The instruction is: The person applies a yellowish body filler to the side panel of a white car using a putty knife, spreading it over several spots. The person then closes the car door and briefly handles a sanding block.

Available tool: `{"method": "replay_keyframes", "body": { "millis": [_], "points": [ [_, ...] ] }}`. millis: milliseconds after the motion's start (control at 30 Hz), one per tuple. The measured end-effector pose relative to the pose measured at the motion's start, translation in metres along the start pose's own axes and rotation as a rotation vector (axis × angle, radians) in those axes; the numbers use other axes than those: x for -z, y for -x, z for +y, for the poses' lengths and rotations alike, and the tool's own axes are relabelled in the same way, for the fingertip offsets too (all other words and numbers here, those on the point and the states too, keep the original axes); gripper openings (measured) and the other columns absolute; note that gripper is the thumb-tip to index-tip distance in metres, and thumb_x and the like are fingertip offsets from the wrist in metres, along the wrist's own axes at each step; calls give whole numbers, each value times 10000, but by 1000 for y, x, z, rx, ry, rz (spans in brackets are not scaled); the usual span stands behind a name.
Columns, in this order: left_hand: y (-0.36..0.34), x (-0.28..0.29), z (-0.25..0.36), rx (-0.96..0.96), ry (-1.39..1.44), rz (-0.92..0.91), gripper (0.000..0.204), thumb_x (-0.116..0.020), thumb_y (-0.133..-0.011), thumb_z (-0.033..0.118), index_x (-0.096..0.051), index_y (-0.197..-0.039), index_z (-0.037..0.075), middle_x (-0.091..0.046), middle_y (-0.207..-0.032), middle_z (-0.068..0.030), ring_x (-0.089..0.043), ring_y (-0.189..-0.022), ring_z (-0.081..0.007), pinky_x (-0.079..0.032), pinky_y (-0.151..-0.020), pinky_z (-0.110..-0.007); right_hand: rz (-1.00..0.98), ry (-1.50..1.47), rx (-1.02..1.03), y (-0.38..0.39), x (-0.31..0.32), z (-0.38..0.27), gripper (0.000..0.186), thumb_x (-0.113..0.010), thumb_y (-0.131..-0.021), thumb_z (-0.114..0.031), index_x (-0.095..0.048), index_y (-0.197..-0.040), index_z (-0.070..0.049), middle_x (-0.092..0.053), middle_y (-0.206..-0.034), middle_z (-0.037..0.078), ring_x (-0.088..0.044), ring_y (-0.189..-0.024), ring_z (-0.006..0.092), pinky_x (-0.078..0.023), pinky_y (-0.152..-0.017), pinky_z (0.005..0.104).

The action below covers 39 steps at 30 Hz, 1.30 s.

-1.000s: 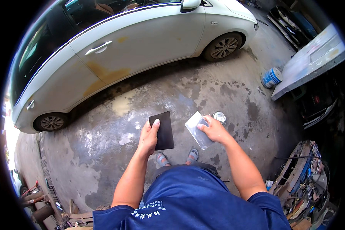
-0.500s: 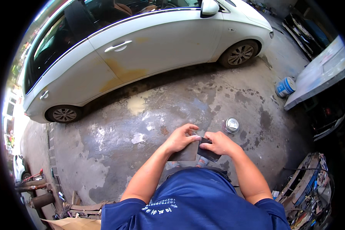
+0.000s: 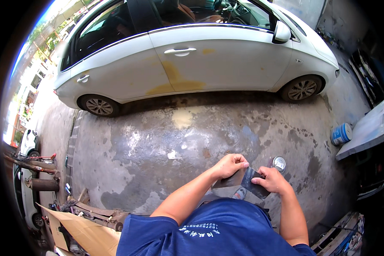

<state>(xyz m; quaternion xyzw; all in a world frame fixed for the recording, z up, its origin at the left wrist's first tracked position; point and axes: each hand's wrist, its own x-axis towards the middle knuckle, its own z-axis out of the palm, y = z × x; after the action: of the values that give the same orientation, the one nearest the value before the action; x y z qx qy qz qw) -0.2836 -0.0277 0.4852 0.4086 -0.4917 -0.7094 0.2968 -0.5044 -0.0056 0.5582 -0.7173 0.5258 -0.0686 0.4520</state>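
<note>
In front of my body my left hand (image 3: 229, 166) is closed, pinching a thin brownish-grey rectangular putty spreader (image 3: 229, 181) between thumb and fingers. My right hand (image 3: 273, 179) grips a darker putty spreader (image 3: 248, 181), its thumb pressed on the flat face. The two blades meet or overlap near my left fingertips; whether they touch I cannot tell. Just beyond my right hand, a round lidded can (image 3: 279, 164) stands on the floor. Farther off is a white car (image 3: 230, 64), side on, with yellowish patches (image 3: 175, 79) across its doors.
A blue-and-white bucket (image 3: 341, 134) stands at the right by a pale panel (image 3: 371, 123). Loose car parts (image 3: 343, 239) lie at the lower right. Cardboard (image 3: 89, 232) and rusty pipes (image 3: 42, 183) are at the left, near a floor grate (image 3: 73, 138).
My view has turned left, so the car, can and hands sit farther right in the picture. Both hands still hold the spreaders; the right one's blade now shows more of its face.
</note>
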Motion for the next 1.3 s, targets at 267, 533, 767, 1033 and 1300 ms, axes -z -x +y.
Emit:
{"method": "replay_keyframes", "body": {
  "millis": [267,533,767,1033,1300],
  "points": [
    [21,11,-7,50,-94,-39,227,-644,-914,246,-669,-918,20,-641,-815,18,-546,-773,-57,-455,-722,-240,129,-160,-26,-3,-13,11,277,-740,-819,-245,-587,-832,-15,-631,-691,58,-559,-641,106,-456,-573,294],
    [31,27,-31,30,-52,-34,275,-532,-978,279,-605,-851,47,-592,-773,23,-516,-721,-75,-437,-712,-242,320,-352,-52,-14,-31,21,264,-706,-849,-242,-561,-799,-28,-564,-684,1,-469,-648,63,-419,-586,256],
    [30,32,-28,42,82,83,233,-540,-975,272,-608,-928,55,-588,-795,11,-491,-715,-66,-424,-661,-240,314,-174,-10,-11,-50,18,308,-638,-892,-310,-590,-815,-16,-589,-671,57,-511,-651,99,-439,-602,293],
    [29,2,-22,123,-16,-46,186,-599,-942,208,-648,-996,37,-607,-839,37,-490,-722,-40,-419,-654,-211,396,-13,251,-9,-57,59,311,-568,-941,-311,-601,-863,-11,-613,-680,115,-587,-637,138,-469,-603,324],
    [13,-72,-28,135,4,111,198,-507,-973,140,-620,-1084,22,-595,-888,38,-496,-791,-50,-424,-717,-229,756,-342,81,36,-6,111,198,-677,-876,-157,-565,-808,-9,-634,-677,46,-596,-642,97,-485,-590,257]
  ]
}}
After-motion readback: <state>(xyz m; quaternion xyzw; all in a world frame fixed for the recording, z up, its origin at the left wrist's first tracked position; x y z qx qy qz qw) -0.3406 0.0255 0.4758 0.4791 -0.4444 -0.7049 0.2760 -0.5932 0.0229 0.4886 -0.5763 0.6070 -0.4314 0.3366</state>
